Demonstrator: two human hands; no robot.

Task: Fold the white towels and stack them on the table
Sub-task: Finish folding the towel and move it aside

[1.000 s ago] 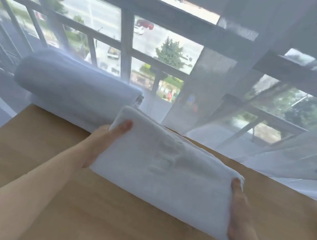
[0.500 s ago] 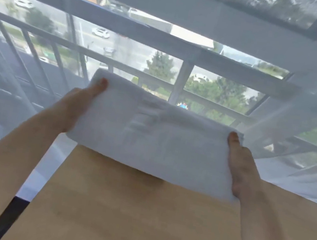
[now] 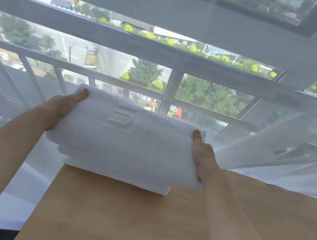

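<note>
At the far edge of the wooden surface [image 3: 157, 223], a folded white towel [image 3: 129, 142] is held between both hands, its long axis running left to right across the view. The left hand [image 3: 61, 110] grips the towel's left end, thumb on top and fingers hidden beneath; the right hand [image 3: 201, 155] grips the right end in the same way, thumb lying on the upper face. The towel sits directly between the hands, so neither is nearer than the other. An embossed mark shows on its top face.

Just below it lies a stack of folded towels [image 3: 117, 175] resting on the surface at its far left corner. The held towel appears to be touching or just above that stack, with its right end overhanging the stack's right edge; I cannot tell whether its weight is already on the pile. My judgement is that the next move turns on squaring the held towel with the stack below, which seems to call for a small shift to the left before letting go.

Behind the surface hangs a sheer curtain [image 3: 275, 138] before a large window [image 3: 186, 41] with a white railing [image 3: 36, 71], trees and a street beyond.
</note>
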